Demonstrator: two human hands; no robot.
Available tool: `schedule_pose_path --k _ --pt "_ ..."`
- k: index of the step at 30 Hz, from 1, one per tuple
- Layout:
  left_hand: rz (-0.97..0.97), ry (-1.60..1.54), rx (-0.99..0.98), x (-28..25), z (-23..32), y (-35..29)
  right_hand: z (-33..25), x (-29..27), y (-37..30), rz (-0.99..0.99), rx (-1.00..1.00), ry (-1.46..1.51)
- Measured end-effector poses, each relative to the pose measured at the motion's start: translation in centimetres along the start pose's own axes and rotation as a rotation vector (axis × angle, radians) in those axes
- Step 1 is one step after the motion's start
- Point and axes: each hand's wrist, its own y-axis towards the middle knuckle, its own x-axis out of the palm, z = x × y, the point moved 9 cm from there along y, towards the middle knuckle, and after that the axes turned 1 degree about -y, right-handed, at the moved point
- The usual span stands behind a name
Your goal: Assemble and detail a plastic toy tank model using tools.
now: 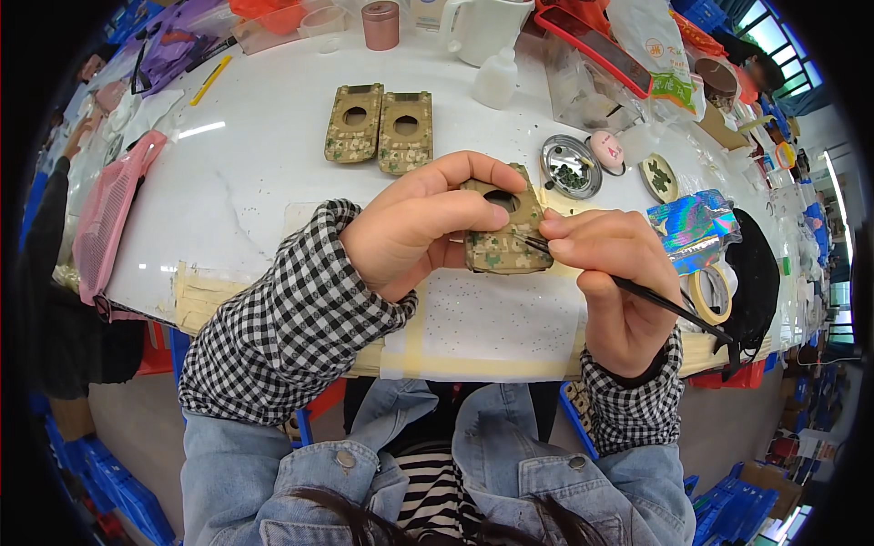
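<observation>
My left hand [423, 223] is closed round a camouflage-painted model tank hull [505, 250], which has a round hole in its top. The thumb lies next to that hole. Black tweezers [651, 296] are pinched in my right hand [624, 278], their tips at the hull's top face. Whether a small part sits between the tips is too small to tell. Two more camouflage hulls [354, 123] [406, 133] lie side by side farther back. To the right, a round metal dish [571, 153] holds small dark green pieces, and a pale oval dish [658, 178] holds more green bits.
A white sheet [492, 341] with many tiny dark specks lies along the front edge. At right are a shiny foil pouch [694, 227], a tape roll [711, 293] and a black bag [754, 273]. Behind stand a white bottle [496, 80] and a red-cased phone [596, 50]. A pink pouch [116, 218] lies left.
</observation>
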Motion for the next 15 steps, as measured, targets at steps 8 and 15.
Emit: schedule_pose_path --k 8,15 --pt "0.007 0.003 0.008 0.05 0.10 0.00 0.02 0.01 -0.07 -0.004 -0.021 0.006" --pt "-0.010 0.024 0.002 0.08 0.02 -0.03 -0.15 -0.09 0.01 0.000 -0.026 -0.010"
